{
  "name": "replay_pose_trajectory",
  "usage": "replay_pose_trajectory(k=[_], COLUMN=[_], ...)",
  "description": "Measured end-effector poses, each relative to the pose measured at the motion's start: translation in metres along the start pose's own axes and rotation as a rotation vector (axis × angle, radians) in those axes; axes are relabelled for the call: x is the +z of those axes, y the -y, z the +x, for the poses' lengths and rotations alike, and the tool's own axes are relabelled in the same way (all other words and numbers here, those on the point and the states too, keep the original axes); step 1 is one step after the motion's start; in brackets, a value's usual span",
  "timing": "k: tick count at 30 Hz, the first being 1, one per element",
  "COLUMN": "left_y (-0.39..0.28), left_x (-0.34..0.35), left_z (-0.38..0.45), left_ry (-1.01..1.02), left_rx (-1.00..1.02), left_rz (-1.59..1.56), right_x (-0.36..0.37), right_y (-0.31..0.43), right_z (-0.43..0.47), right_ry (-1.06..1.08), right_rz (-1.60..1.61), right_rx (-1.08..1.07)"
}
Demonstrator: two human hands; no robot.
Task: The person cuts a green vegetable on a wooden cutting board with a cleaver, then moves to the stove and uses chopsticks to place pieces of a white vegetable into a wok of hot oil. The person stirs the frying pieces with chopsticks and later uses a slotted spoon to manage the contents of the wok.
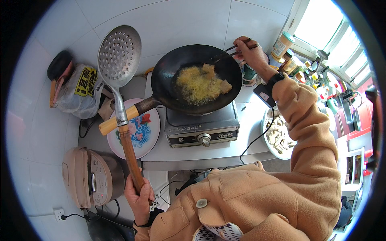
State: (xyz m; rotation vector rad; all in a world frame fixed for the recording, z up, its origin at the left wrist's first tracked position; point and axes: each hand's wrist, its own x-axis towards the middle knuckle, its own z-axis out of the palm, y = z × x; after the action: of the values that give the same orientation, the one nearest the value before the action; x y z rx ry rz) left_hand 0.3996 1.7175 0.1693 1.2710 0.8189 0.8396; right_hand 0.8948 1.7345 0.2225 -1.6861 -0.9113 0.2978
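My left hand grips the wooden handle of a metal skimmer. Its perforated bowl is raised, left of a black wok on a single-burner gas stove. Between the fingers of my right hand are dark chopsticks, which reach over the wok's right side. Their tips are near the food, but contact is hard to tell. Battered food pieces sit in yellow, foaming oil. The wok's wooden handle points left and passes behind the skimmer's handle.
A flowered tray lies under the wok's handle. At right stands a bowl of cut pale pieces, with jars and bottles behind. A rice cooker and a plastic bag are at left. A cable hangs from my right wrist.
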Motion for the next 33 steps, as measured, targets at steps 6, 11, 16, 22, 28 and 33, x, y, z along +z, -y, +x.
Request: replay_pose_trajectory(k=[6, 11, 16, 22, 28, 33], left_y=[0.000, 0.001, 0.002, 0.001, 0.001, 0.001], left_x=[0.000, -0.001, -0.002, -0.002, -0.002, -0.001], left_z=[0.000, -0.001, -0.002, -0.001, -0.002, -0.001], left_ry=[-0.002, -0.019, -0.014, -0.009, -0.013, -0.001], left_rx=[0.007, 0.006, 0.017, 0.002, 0.007, 0.025], left_rz=[-0.006, -0.015, -0.016, -0.007, 0.009, 0.007], right_x=[0.001, 0.002, 0.001, 0.008, 0.005, 0.006], right_y=[0.002, 0.009, 0.014, 0.015, 0.016, 0.010], right_z=[-0.010, -0.015, -0.024, -0.028, -0.027, -0.024], right_ry=[0.178, 0.153, 0.207, 0.191, 0.217, 0.284], right_rz=[-0.095, -0.112, -0.207, -0.409, -0.485, -0.554], right_rx=[-0.097, -0.125, -0.312, -0.672, -0.804, -0.718])
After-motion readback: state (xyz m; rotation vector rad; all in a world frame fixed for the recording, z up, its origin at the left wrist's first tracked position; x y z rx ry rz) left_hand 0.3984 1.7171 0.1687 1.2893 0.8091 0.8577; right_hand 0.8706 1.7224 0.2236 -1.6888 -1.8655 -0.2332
